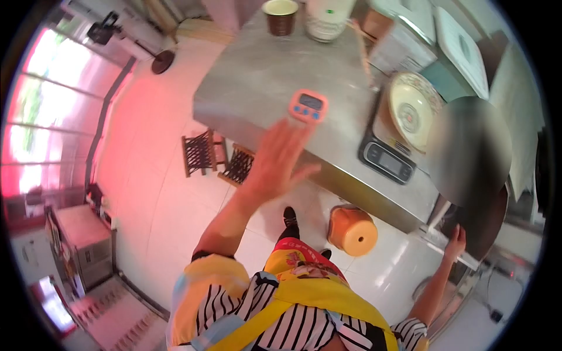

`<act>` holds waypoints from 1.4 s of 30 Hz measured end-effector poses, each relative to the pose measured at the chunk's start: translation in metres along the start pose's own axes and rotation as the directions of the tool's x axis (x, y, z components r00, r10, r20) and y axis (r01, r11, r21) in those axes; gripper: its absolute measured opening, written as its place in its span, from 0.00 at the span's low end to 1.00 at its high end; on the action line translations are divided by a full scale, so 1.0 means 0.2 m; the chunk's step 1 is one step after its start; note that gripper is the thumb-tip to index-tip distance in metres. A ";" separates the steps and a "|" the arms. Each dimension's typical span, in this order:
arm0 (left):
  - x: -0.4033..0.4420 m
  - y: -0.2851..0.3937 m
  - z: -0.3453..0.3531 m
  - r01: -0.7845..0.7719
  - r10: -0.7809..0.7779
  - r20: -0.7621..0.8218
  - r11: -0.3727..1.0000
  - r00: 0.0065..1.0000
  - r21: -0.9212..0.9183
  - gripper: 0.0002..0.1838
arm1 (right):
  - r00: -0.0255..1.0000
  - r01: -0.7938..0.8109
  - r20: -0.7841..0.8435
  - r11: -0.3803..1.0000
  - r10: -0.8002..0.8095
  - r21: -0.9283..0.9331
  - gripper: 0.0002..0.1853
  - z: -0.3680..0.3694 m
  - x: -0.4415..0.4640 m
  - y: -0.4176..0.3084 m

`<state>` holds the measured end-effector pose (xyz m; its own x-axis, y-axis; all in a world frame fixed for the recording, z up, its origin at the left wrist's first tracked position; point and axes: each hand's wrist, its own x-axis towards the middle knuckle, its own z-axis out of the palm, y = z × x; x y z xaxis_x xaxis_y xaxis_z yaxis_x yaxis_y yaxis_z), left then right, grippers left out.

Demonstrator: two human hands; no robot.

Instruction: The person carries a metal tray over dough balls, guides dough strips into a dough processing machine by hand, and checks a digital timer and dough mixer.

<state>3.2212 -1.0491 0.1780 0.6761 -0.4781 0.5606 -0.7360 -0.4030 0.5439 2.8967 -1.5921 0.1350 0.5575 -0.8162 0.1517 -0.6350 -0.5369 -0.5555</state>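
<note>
My left hand reaches over the front edge of the steel table, palm down, fingers spread and thumb out to the side. Its fingertips are at the lower edge of an orange timer with a grey display and blue buttons; whether they touch is blurred. At the right, my right hand is closed beside the lower rim of a large dark pan; what its fingers hold is too small to tell. A patterned cream bowl sits by a black digital scale.
A brown cup and a white container stand at the table's far end. Lidded bins are behind the bowl. On the floor are an orange stool and woven folding stools. A blurred grey patch covers part of the pan area.
</note>
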 end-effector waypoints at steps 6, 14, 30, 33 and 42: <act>-0.52 0.29 0.39 0.092 0.094 0.590 0.957 0.802 -0.277 0.31 | 0.995 -0.082 -0.050 0.996 0.081 -0.022 0.16 0.00 -0.07 -0.24; -0.71 0.41 0.69 0.055 0.143 0.670 0.963 0.728 -0.265 0.29 | 0.989 -0.022 -0.148 0.998 0.013 -0.057 0.20 0.00 -0.06 -0.21; -1.16 0.46 0.87 0.388 -0.331 0.812 0.911 0.481 0.141 0.32 | 1.000 -0.028 -0.023 0.939 0.022 -0.342 0.25 -0.05 -0.09 -0.20; -1.56 0.33 0.80 0.469 -0.522 0.791 0.812 0.319 0.347 0.32 | 1.000 0.015 -0.004 0.936 -0.018 -0.351 0.25 -0.05 -0.07 -0.16; -2.28 0.43 0.55 0.859 -0.791 0.610 0.341 0.042 0.381 0.34 | 0.995 0.091 0.064 0.914 -0.072 -0.394 0.25 -0.09 -0.09 -0.19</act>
<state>2.8459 -0.9513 -0.0998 0.5900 -0.1780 -0.7876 0.3173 -0.8458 0.4288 2.9016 -1.5607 0.1672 0.6348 -0.7602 0.1384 -0.7406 -0.6497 -0.1716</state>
